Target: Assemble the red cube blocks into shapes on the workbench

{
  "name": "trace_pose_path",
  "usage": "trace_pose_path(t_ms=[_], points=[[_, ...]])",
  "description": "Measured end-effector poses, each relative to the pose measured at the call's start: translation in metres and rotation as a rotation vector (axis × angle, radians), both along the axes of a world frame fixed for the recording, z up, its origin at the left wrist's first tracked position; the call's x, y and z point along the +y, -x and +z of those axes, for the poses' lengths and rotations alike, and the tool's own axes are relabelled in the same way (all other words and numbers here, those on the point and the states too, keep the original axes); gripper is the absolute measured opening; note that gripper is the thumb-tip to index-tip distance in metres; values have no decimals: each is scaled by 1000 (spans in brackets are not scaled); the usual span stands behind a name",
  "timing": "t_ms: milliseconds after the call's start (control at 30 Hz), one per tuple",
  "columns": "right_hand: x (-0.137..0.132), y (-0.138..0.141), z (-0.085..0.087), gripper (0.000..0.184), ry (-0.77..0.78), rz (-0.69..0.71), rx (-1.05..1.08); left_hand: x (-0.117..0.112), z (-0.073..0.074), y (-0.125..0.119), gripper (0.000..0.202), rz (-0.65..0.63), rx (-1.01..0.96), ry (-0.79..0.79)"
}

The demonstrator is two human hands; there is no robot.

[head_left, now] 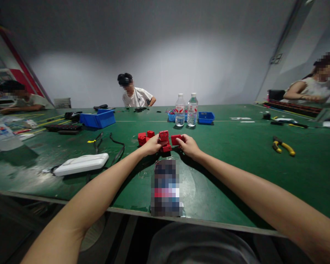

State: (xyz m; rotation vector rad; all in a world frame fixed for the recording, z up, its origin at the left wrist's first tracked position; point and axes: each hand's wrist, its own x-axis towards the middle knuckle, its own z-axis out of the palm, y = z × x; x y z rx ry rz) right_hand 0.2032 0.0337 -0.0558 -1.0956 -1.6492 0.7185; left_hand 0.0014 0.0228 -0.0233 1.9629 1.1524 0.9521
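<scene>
On the green table in front of me lies a small group of red blocks, boxy and plastic-looking. My left hand is closed on one red block at the right of the group, holding it upright. Another red block sits just below it. A short gap to the right, my right hand pinches a separate red block between thumb and fingers. A phone-like object, its surface blurred out, lies between my forearms near the table's front edge.
Two water bottles stand beyond the blocks, beside a small blue tray. Yellow-handled pliers lie at right. At left are a white oblong case, black cables and a blue bin. Several people sit around the table.
</scene>
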Motion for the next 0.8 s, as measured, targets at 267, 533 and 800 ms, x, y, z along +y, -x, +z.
trace_pose_path(t_ms=[267, 533, 800], points=[[-7, 4, 5, 19, 63, 56, 71, 1, 0, -2, 33, -7, -13, 27], [-16, 5, 13, 41, 182, 20, 182, -1, 3, -1, 31, -20, 19, 19], [-15, 4, 10, 28, 78, -33, 72, -1, 3, -2, 35, -13, 32, -12]])
